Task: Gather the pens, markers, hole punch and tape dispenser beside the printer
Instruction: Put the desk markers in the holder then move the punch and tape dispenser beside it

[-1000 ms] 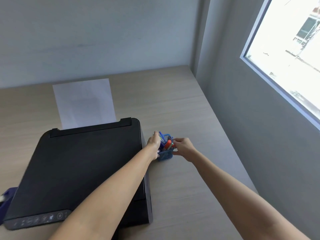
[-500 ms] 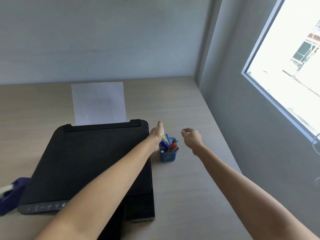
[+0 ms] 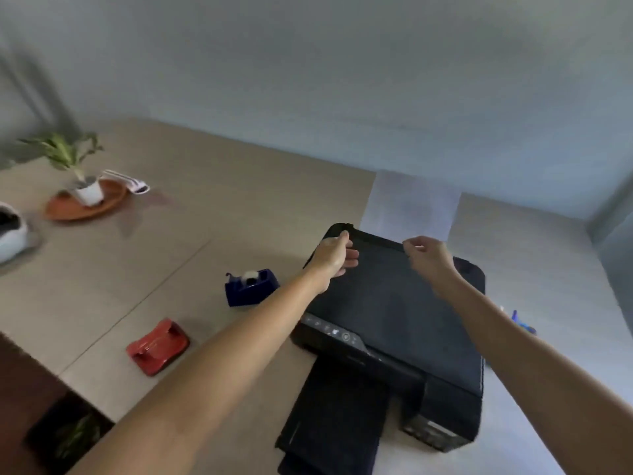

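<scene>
Nothing here can be read: the small pale icons on the printer's control panel (image 3: pixel 334 332), at lower centre, are too blurred to make out.

A pale grey-blue painted wall (image 3: pixel 342 80) rises behind a light beige wood-grain desk (image 3: pixel 219 207) (one thin seam crosses its top). A dark brown floor (image 3: pixel 24 371) shows below the desk's near-left edge.

Matt black plastic printer (image 3: pixel 394 313) on smooth wood-grain desk (image 3: pixel 205 214).
</scene>
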{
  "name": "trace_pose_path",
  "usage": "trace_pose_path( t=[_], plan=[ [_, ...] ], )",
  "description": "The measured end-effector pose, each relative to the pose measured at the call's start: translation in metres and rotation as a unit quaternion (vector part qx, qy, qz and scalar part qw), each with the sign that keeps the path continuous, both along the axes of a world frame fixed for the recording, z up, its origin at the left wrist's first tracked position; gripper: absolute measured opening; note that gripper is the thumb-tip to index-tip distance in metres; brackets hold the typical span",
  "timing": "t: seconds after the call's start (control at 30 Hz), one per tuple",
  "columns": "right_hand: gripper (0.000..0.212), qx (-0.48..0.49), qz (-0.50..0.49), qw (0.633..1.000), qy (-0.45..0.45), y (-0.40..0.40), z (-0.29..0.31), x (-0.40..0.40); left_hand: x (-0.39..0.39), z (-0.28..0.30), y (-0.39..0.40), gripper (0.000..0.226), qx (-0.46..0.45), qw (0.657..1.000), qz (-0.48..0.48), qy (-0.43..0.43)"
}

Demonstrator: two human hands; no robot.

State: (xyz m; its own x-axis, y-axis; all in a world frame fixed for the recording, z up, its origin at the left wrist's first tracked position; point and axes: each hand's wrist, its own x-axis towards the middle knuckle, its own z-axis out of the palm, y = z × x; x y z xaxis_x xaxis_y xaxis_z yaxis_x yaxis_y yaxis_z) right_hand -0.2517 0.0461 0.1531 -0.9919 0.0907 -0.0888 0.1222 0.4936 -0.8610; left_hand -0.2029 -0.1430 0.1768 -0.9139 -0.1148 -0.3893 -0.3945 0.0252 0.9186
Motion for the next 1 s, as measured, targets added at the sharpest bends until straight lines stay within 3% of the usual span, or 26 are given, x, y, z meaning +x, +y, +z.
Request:
trace_pose_path(
  t=[0.2,0.33,0.43,0.47,0.53,0.67,0.83,1.0],
  plan=[
    [0.018,0.015,0.109,0.994,0.007,-0.146,-0.009,0.008,0.060,-0.038,-0.155,0.027,-0.073,0.991,0.109,-0.010],
    [0.024,0.062,0.191,0.979,-0.021,-0.237,-0.032,0.013,0.111,-0.071,-0.255,0.036,-0.280,0.952,0.118,-0.035],
    [0.041,0.163,0.255,0.951,-0.059,-0.291,-0.058,0.011,0.140,-0.106,-0.319,0.024,-0.372,0.915,0.083,-0.129],
    [0.049,0.200,0.276,0.938,-0.069,-0.303,-0.066,0.010,0.147,-0.120,-0.336,0.037,-0.392,0.904,0.069,-0.155],
    [0.062,0.261,0.300,0.913,-0.087,-0.322,-0.083,0.004,0.158,-0.141,-0.357,0.050,-0.390,0.900,0.040,-0.194],
    [0.072,0.334,0.324,0.878,-0.114,-0.345,-0.111,-0.014,0.159,-0.167,-0.375,0.047,-0.363,0.911,0.015,-0.193],
    [0.060,0.383,0.360,0.844,-0.107,-0.358,-0.138,-0.026,0.150,-0.179,-0.388,0.059,-0.322,0.923,0.013,-0.211],
    [0.056,0.406,0.381,0.823,-0.115,-0.368,-0.141,-0.026,0.149,-0.185,-0.397,0.048,-0.277,0.933,0.014,-0.228]
  ],
)
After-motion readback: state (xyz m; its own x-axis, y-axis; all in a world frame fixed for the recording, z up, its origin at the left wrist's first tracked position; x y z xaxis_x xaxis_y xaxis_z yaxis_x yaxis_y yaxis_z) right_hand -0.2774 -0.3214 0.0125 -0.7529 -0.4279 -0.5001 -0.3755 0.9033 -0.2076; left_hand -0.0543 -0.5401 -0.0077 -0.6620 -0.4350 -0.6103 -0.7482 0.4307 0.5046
